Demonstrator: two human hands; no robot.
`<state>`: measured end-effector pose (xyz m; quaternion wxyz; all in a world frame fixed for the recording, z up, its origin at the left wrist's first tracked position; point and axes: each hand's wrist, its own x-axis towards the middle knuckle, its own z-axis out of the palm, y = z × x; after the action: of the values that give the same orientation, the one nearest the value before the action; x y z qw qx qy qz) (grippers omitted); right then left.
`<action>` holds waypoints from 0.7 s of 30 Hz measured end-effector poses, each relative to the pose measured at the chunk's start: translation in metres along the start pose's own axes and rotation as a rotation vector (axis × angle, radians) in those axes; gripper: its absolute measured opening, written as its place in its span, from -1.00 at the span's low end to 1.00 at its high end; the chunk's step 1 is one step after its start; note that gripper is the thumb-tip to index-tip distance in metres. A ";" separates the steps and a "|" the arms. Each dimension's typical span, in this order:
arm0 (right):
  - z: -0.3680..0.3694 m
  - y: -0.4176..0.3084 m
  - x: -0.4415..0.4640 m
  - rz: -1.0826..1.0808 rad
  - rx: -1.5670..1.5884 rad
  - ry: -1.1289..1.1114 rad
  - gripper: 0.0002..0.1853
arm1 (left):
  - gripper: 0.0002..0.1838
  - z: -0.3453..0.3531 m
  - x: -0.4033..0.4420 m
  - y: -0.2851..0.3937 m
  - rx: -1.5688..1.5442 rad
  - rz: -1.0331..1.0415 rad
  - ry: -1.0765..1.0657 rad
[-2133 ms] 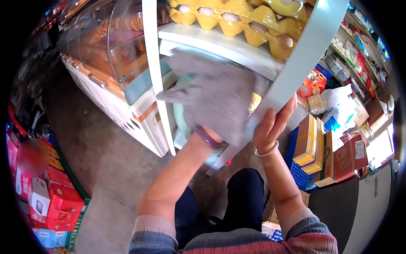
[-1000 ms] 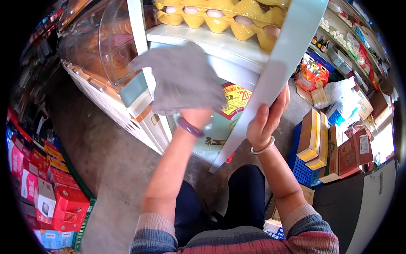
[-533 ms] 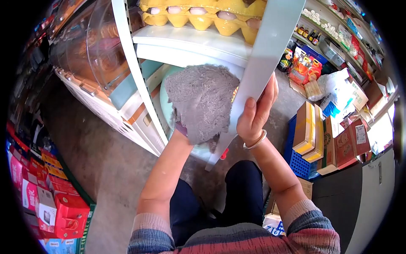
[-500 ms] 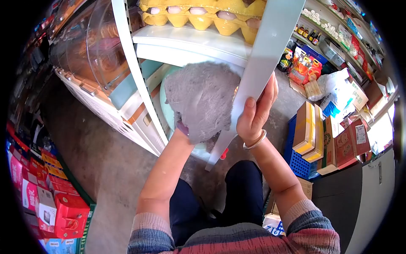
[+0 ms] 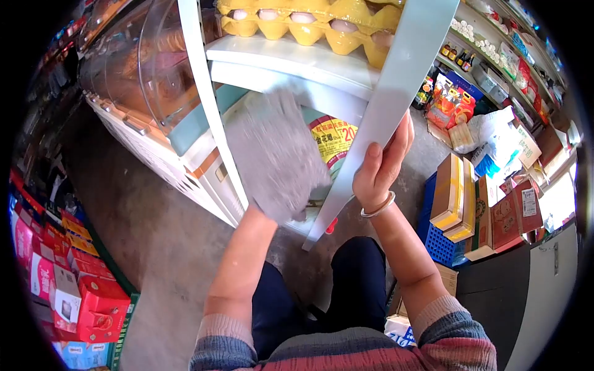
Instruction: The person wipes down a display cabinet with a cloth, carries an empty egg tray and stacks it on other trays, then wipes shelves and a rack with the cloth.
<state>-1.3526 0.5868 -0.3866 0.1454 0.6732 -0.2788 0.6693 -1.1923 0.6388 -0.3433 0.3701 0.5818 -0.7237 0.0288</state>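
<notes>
A grey cloth [image 5: 275, 157], smeared by motion, covers most of my left hand [image 5: 262, 214], and only the wrist end shows below it. That hand holds the cloth in front of the lower opening of a white shelf rack, near its left upright [image 5: 207, 93]. My right hand [image 5: 385, 166] grips the wide right upright [image 5: 387, 93] at its outer edge, with the thumb in front and the fingers partly hidden behind. Behind the cloth, a round green-rimmed item with a yellow label [image 5: 334, 141] is partly visible. Yellow egg trays [image 5: 309, 28] rest on the white shelf [image 5: 294, 62] above.
A clear-covered display case [image 5: 148, 74] stands to the left of the rack. Red gift boxes [image 5: 102, 303] are stacked at lower left. At right are cardboard cartons [image 5: 448, 191], a blue crate [image 5: 438, 241], red bags [image 5: 448, 105] and stocked shelves. Concrete floor [image 5: 154, 260] lies below.
The cloth has moved left and slightly down with my left hand, uncovering the yellow label. My right hand stays on the upright. The whole view has shifted slightly.
</notes>
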 end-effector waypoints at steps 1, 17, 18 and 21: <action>0.000 -0.001 0.001 -0.002 0.017 0.005 -0.40 | -0.57 0.003 0.000 -0.001 0.048 -0.017 0.070; 0.002 -0.001 -0.003 0.026 0.057 0.010 -0.41 | -0.41 0.075 0.024 -0.024 -0.490 0.323 0.349; 0.002 -0.001 -0.002 0.032 0.063 0.012 -0.41 | -0.45 0.080 0.019 -0.020 -0.824 0.285 0.226; 0.002 0.001 -0.003 0.022 0.073 0.023 -0.41 | -0.60 0.082 0.009 -0.011 -1.980 -0.007 -0.110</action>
<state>-1.3511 0.5850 -0.3901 0.1168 0.6671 -0.2600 0.6883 -1.2246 0.5897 -0.4016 0.6553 0.0125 -0.4357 -0.6170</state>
